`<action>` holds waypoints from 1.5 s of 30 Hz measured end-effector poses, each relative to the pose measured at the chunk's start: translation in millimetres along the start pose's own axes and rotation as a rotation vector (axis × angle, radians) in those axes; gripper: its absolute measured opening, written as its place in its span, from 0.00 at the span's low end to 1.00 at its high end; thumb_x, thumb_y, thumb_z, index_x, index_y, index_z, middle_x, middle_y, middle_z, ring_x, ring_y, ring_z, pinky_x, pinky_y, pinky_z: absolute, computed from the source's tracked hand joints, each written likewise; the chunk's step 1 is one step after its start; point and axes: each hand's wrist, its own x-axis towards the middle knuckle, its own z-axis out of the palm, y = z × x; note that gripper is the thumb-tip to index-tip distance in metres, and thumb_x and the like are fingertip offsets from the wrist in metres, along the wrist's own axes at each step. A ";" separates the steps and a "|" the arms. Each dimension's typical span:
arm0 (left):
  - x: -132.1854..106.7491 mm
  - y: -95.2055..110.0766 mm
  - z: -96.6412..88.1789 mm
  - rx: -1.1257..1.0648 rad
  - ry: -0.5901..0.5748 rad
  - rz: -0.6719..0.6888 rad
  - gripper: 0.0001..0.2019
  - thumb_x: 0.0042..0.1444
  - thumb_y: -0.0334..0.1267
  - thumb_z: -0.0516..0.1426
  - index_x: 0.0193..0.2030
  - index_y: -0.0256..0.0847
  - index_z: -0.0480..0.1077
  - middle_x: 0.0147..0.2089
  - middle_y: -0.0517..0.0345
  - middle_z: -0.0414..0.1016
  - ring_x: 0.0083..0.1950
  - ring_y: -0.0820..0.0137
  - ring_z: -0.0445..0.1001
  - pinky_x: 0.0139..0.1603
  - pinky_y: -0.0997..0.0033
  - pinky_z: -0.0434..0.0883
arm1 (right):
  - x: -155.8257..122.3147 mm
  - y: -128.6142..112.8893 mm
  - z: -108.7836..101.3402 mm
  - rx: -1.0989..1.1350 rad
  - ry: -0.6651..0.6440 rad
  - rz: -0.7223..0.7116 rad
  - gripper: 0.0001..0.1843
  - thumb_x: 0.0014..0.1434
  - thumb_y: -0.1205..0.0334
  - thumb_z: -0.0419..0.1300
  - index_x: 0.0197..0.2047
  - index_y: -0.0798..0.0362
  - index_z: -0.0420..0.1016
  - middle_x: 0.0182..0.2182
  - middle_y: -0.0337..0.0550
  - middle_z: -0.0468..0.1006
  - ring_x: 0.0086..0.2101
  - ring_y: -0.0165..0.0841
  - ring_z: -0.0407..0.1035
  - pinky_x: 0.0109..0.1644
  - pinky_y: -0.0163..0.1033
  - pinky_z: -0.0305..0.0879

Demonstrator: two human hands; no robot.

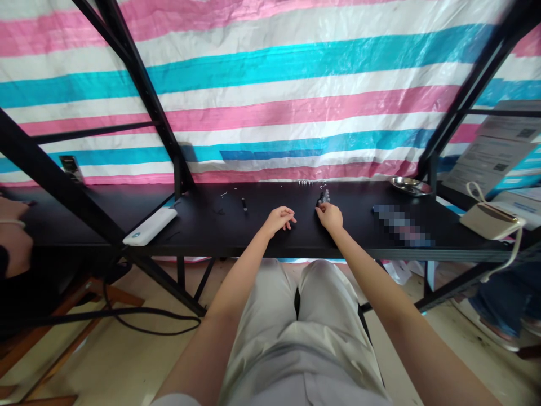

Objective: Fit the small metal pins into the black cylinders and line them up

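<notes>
Right hand: We had the right hand (332, 217) nearly closed, thumb and fingertips pinched on a small dark-and-clear piece (325, 197), probably because something so slight asked for fingertips rather than a full grip; whether it was lifted, we could not tell.
Left hand: We held the left hand (279, 219) half open, fingers loosely curled, with nothing visible in it, just above the black tabletop (220, 234).
Far edge: We saw a row of tiny pale pieces (306, 182) beyond the hands, perhaps lined up so each could be picked singly.
Left side: We had a short black stick (244, 204) well apart from the left hand, and a white box (151, 226) farther left.
Right side: We saw a metal dish (409, 185) near the frame post, likely out of the arms' way.
</notes>
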 end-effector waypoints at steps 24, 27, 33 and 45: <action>-0.8 -0.3 -0.6 0.007 0.000 0.004 0.04 0.51 0.31 0.57 0.34 0.34 0.65 0.29 0.55 0.75 0.17 0.80 0.66 0.16 0.82 0.59 | -3.0 9.1 -15.5 -0.083 -0.016 0.095 0.13 0.55 0.52 0.56 0.36 0.51 0.77 0.34 0.46 0.78 0.37 0.38 0.71 0.40 0.38 0.63; -0.3 -0.5 -0.4 0.011 0.002 0.002 0.04 0.51 0.31 0.56 0.34 0.34 0.65 0.29 0.55 0.75 0.17 0.80 0.67 0.16 0.82 0.59 | -4.3 9.5 -17.7 -0.115 -0.012 0.107 0.14 0.55 0.51 0.57 0.36 0.50 0.77 0.34 0.47 0.78 0.37 0.37 0.71 0.40 0.38 0.63; -2.4 2.4 0.7 0.013 0.003 0.001 0.02 0.52 0.30 0.55 0.33 0.34 0.65 0.28 0.55 0.75 0.17 0.79 0.67 0.16 0.81 0.59 | -3.6 10.6 -16.3 -0.147 -0.006 0.129 0.15 0.54 0.50 0.57 0.37 0.51 0.78 0.33 0.49 0.77 0.36 0.38 0.72 0.39 0.38 0.63; 0.5 -1.2 -2.1 0.012 0.126 0.064 0.03 0.51 0.32 0.55 0.33 0.35 0.65 0.27 0.57 0.74 0.16 0.81 0.65 0.15 0.82 0.56 | -3.3 12.1 -15.9 -0.162 -0.025 0.108 0.17 0.53 0.48 0.58 0.36 0.53 0.76 0.34 0.50 0.77 0.38 0.39 0.71 0.40 0.39 0.63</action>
